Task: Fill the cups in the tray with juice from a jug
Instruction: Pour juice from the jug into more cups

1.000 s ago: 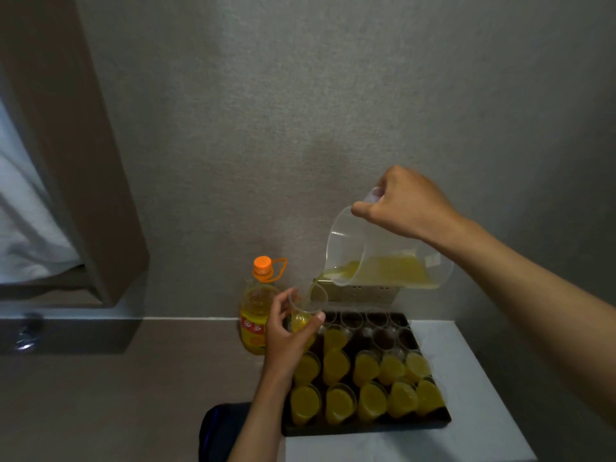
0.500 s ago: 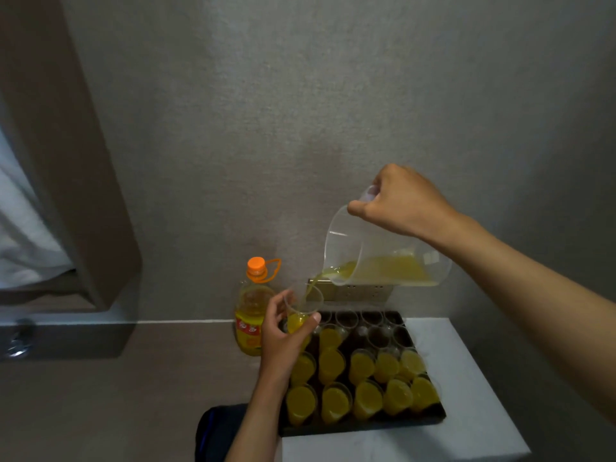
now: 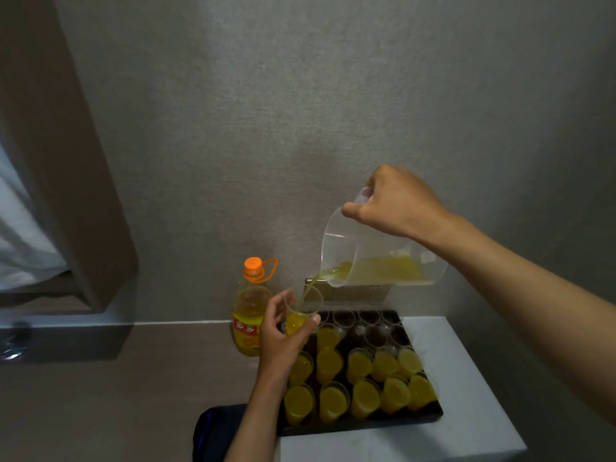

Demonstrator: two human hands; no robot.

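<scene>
Wall (image 3: 300, 111): we see grey, textured wall behind everything; a pale plate sits on it just behind the jug.
Table (image 3: 466, 378): we see a white top bearing the tray.
Tray (image 3: 360, 425): we see it dark, at the table's left edge; we count two near rows of five full cups, plus one full cup in the third row.
Empty cups (image 3: 370, 318): we find clear ones in the far rows; their number we cannot tell.
Jug (image 3: 350, 248): we see it clear, tipped left above the tray's far end, juice (image 3: 383, 270) streaming from its spout.
Right hand (image 3: 396, 205): we see it gripping the jug's handle.
Bottle (image 3: 250, 315): we count one, orange cap, yellow liquid; red-yellow label, writing unreadable.
Left hand (image 3: 280, 341): we see it holding a cup.
Cup (image 3: 301, 315): we see it raised at the tray's far left, partly full, catching the stream.
</scene>
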